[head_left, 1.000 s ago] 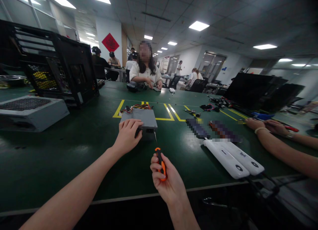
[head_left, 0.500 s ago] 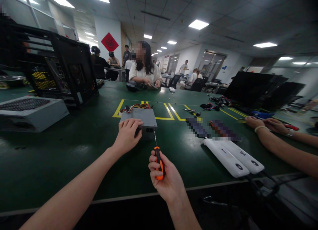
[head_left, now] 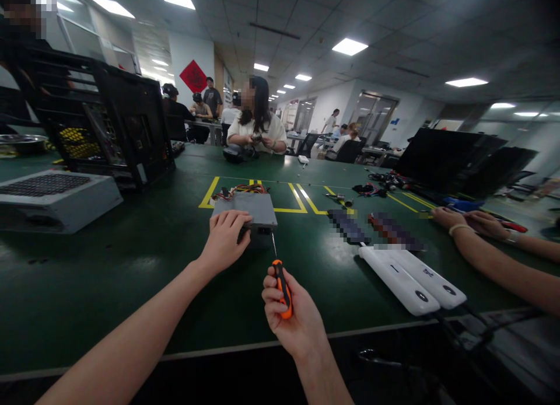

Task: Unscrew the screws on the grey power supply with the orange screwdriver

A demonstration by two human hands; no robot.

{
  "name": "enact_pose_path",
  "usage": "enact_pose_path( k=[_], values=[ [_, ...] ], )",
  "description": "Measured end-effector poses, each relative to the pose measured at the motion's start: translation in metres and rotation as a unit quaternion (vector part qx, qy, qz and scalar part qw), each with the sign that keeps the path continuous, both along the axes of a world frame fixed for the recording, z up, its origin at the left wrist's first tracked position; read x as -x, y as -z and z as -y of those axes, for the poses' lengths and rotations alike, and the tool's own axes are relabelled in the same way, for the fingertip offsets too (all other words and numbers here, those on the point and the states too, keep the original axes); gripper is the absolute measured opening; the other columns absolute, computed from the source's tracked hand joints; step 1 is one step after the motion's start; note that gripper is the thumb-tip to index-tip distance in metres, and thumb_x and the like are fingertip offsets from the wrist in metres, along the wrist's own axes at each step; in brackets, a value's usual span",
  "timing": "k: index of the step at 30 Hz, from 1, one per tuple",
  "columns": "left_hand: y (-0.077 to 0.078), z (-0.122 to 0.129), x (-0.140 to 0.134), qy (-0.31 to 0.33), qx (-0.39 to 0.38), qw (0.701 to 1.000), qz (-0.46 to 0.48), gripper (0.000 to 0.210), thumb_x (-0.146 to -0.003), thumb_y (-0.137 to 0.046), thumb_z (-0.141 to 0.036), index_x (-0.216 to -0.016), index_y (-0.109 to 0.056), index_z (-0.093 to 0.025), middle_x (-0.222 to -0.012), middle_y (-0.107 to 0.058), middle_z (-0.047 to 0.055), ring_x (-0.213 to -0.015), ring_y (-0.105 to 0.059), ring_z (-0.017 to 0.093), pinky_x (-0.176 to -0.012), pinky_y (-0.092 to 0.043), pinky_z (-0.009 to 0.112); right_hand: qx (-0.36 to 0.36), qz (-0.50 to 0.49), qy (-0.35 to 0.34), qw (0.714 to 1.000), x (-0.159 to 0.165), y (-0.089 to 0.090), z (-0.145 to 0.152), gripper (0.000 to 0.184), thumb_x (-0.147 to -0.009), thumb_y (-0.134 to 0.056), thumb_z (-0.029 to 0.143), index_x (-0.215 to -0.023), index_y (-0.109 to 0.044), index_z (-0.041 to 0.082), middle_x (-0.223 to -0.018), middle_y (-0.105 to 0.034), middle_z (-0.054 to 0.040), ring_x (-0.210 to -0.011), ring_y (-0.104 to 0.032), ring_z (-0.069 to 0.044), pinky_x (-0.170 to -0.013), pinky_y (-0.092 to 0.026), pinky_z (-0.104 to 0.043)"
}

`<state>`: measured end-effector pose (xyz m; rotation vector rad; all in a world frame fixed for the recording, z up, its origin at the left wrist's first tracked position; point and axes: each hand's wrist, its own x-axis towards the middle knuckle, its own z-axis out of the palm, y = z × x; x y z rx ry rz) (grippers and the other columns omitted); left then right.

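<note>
A grey computer power supply [head_left: 258,205] lies on the green table, a bundle of coloured wires [head_left: 245,189] at its far side. My left hand [head_left: 228,236] grips its near left part, fingers over the top and thumb down at the front. In my right hand [head_left: 289,311] is an orange and black screwdriver [head_left: 283,289], its handle wrapped by my fingers. The thin shaft points up and away, its tip at the lower right corner of the power supply's near face. Whether the tip sits in a screw is too small to tell.
To the left stand a black computer case [head_left: 109,125] and a larger grey power supply [head_left: 61,198]. Two white power banks [head_left: 398,279] and two blurred phones lie right of my hands. Another person's hands [head_left: 464,219] work at the far right; another person sits opposite.
The screwdriver's handle has tilted slightly in my right hand. My left hand keeps its hold on the power supply. The person opposite has raised their hands a little.
</note>
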<state>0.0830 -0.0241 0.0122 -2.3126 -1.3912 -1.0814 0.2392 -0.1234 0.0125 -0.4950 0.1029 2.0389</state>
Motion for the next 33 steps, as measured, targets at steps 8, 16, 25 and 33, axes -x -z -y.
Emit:
enact_pose_path(
  k=[8,16,25,33],
  values=[
    [-0.0007,0.0006,0.0002,0.001,0.001,1.000,0.002,0.026,-0.078,-0.047,-0.020,-0.103,-0.053,-0.023,-0.111,-0.056,0.005,-0.103,-0.047,0.023,-0.085,-0.030,0.039,-0.005,-0.034,0.017,0.999,0.0003,0.0025,-0.0003,0.025,-0.093,-0.031,0.026,-0.081,-0.047,0.012,-0.067,-0.044,0.0014,-0.042,-0.034,0.001,-0.029,-0.021,-0.006],
    [-0.0012,0.0011,-0.0001,0.002,0.005,1.000,0.011,0.027,-0.077,-0.047,-0.019,-0.103,-0.054,-0.023,-0.111,-0.056,0.006,-0.104,-0.047,0.024,-0.086,-0.030,0.040,-0.009,0.009,0.002,1.000,0.0027,0.0006,-0.0004,0.025,-0.093,-0.032,0.027,-0.092,-0.051,0.011,-0.063,-0.045,0.0021,-0.042,-0.038,-0.001,-0.031,-0.027,-0.008],
    [-0.0007,0.0010,0.0008,-0.001,0.006,1.000,0.002,0.027,-0.078,-0.047,-0.020,-0.103,-0.053,-0.023,-0.112,-0.056,0.005,-0.104,-0.046,0.023,-0.087,-0.030,0.040,0.004,-0.043,0.019,0.999,-0.0018,0.0032,-0.0020,0.024,-0.093,-0.032,0.026,-0.085,-0.048,0.010,-0.067,-0.045,0.0010,-0.043,-0.037,0.000,-0.032,-0.027,-0.006],
    [-0.0015,0.0014,-0.0002,0.002,0.007,1.000,0.009,0.026,-0.077,-0.047,-0.019,-0.102,-0.054,-0.023,-0.112,-0.056,0.006,-0.103,-0.047,0.023,-0.086,-0.030,0.040,-0.021,-0.007,0.006,1.000,0.0032,0.0050,-0.0010,0.021,-0.091,-0.038,0.027,-0.085,-0.051,0.011,-0.067,-0.046,0.0008,-0.042,-0.035,0.000,-0.030,-0.023,-0.007]
  ],
)
